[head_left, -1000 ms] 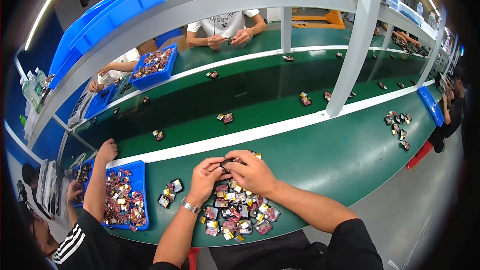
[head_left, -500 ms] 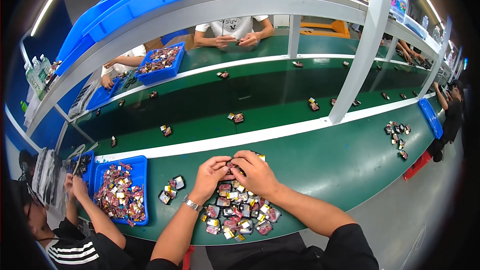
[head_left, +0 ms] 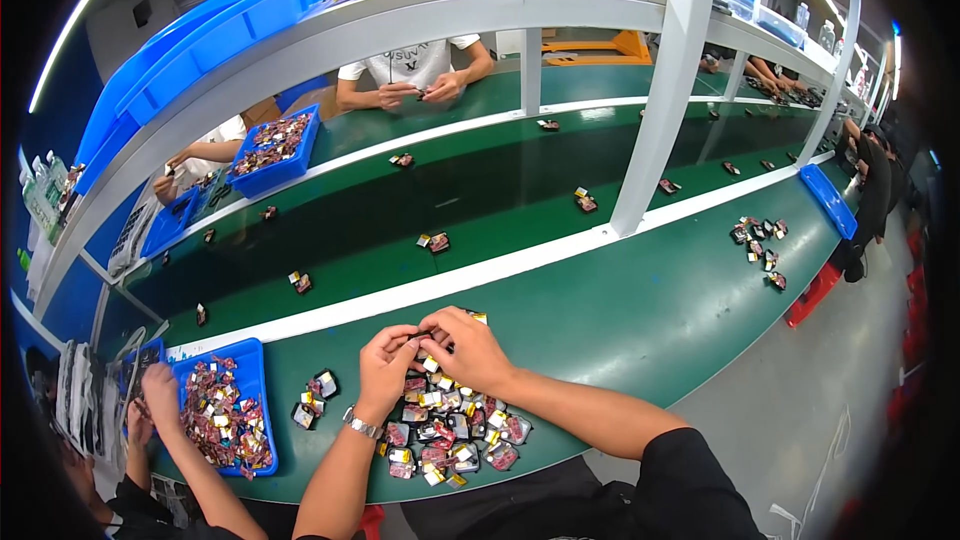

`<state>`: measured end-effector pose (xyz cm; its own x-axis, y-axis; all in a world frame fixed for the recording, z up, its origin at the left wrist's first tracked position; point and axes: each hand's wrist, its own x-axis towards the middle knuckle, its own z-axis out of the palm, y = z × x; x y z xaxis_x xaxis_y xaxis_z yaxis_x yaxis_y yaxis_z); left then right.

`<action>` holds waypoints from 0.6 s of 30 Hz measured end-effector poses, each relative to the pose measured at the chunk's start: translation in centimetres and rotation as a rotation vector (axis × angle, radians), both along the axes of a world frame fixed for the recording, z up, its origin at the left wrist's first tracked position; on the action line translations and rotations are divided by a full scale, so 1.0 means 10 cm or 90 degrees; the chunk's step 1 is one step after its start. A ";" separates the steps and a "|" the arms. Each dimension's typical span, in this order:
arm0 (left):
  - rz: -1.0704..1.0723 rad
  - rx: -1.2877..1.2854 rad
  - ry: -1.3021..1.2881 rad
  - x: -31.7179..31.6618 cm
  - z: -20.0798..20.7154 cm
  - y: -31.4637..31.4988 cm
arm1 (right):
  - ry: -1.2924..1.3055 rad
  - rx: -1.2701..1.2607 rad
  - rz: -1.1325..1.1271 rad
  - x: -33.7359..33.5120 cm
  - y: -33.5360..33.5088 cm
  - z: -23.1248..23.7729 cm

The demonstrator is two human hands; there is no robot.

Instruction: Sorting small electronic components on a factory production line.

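Note:
My left hand [head_left: 387, 368] and my right hand [head_left: 466, 352] meet over the far end of a pile of small black-cased electronic modules [head_left: 437, 430]. Between the fingertips of both hands is a small black part [head_left: 424, 336]; the fingers cover most of it. Both hands are closed, pinching it from either side. The piled modules show red circuit boards, silvery faces and white-and-yellow tags. To the left of my left wrist, a few similar modules [head_left: 316, 398] lie apart on the green table [head_left: 570, 340].
A blue bin [head_left: 265, 410] of red boards stands left, beside a co-worker's arms [head_left: 195, 450]. Beyond a white rail [head_left: 370, 302], modules are spaced along a green belt [head_left: 500, 202]. A grey post [head_left: 665, 90] rises ahead. More modules [head_left: 760, 245] and a blue tray [head_left: 828, 202] lie right.
The whole scene has shifted left in the picture as the view turned. My hands stay together at the pile, still pinching a small part. The left co-worker's hands have moved.

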<state>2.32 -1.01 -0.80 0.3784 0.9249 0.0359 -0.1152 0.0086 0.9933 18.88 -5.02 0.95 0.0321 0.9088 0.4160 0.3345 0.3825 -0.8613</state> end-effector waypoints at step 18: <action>0.028 0.078 -0.004 -0.03 -0.03 0.08 | -0.014 0.020 -0.481 1.74 1.30 -0.27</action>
<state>1.98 -0.23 -1.07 0.3370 0.9291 0.1521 -0.1196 -0.1180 0.9858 36.23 8.00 -1.73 0.6331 0.6301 0.4495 0.5329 0.0664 -0.8436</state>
